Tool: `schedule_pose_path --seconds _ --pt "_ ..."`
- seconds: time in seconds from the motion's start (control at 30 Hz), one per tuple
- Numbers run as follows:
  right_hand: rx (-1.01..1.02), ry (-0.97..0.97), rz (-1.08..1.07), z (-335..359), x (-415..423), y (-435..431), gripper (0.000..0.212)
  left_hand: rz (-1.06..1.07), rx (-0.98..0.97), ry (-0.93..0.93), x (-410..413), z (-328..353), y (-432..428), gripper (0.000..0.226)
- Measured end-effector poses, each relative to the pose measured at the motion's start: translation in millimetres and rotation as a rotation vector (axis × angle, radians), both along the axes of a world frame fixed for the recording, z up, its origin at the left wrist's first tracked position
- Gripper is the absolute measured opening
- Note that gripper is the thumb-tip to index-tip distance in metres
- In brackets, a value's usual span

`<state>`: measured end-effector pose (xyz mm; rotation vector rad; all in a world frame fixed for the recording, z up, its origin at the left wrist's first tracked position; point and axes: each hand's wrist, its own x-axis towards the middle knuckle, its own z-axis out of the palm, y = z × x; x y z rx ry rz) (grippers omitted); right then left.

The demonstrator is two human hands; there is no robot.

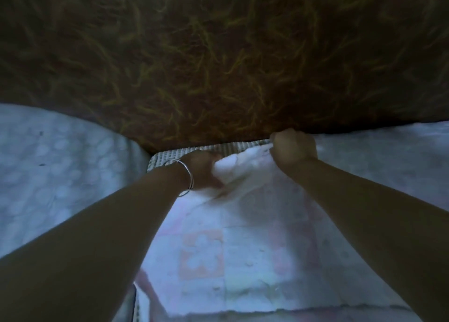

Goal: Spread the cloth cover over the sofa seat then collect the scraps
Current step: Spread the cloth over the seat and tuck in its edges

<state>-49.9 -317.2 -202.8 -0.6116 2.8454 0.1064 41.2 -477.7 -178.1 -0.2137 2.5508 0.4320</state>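
A pale cloth cover (243, 236) with faint pink and orange flower squares lies over the sofa seat in the lower middle. Its far edge is bunched up where the seat meets the brown patterned backrest (218, 54). My left hand (202, 169), with thin bangles on the wrist, grips the bunched edge on the left. My right hand (292, 149) is a fist closed on the same edge, right under the backrest. A strip of the grey ribbed seat (175, 155) shows beyond the cloth. I see no scraps.
Pale flower-patterned fabric covers the neighbouring seat at the left (56, 166) and at the right (388, 156). The backrest fills the whole upper half of the view. The light is dim and bluish.
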Motion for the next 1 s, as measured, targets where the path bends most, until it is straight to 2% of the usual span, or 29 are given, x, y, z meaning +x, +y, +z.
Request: schedule_pose_path --seconds 0.07,0.17,0.3,0.4,0.5,0.53,0.63,0.67,0.73,0.8,0.87,1.0 --pt "-0.07 -0.012 -0.012 0 4 -6 0.025 0.114 0.13 -0.018 7 5 -4 0.043" --pt "-0.157 -0.028 -0.029 0 7 -16 0.026 0.307 0.295 0.049 12 10 -8 0.014" --pt "-0.174 -0.038 -0.037 2 11 -17 0.029 0.447 0.46 0.141 16 11 -8 0.032" --pt "-0.165 -0.055 -0.008 3 14 -20 0.031 0.577 0.587 0.213 19 15 -10 0.027" --pt "-0.166 -0.065 -0.003 3 17 -29 0.033 0.746 0.66 0.282 18 12 -24 0.038" --pt "-0.17 -0.064 -0.009 2 19 -34 0.034 0.675 0.561 0.294 17 9 -31 0.037" --pt "-0.168 -0.07 -0.035 -5 27 -49 0.038 0.334 0.056 0.21 19 -3 -52 0.045" --pt "-0.156 -0.073 -0.044 -8 30 -55 0.04 0.289 -0.066 0.217 22 -5 -58 0.038" --pt "-0.135 -0.067 -0.051 -10 33 -64 0.041 0.235 -0.264 0.287 27 -8 -67 0.029" --pt "-0.124 -0.053 -0.048 -13 36 -72 0.04 0.235 -0.342 0.319 33 -10 -82 0.03" --pt "-0.129 -0.034 -0.044 -16 41 -80 0.043 0.326 -0.223 0.314 39 -10 -94 0.035" --pt "-0.165 0.059 -0.017 -24 60 -95 0.049 0.798 0.418 0.374 51 -14 -103 0.036"
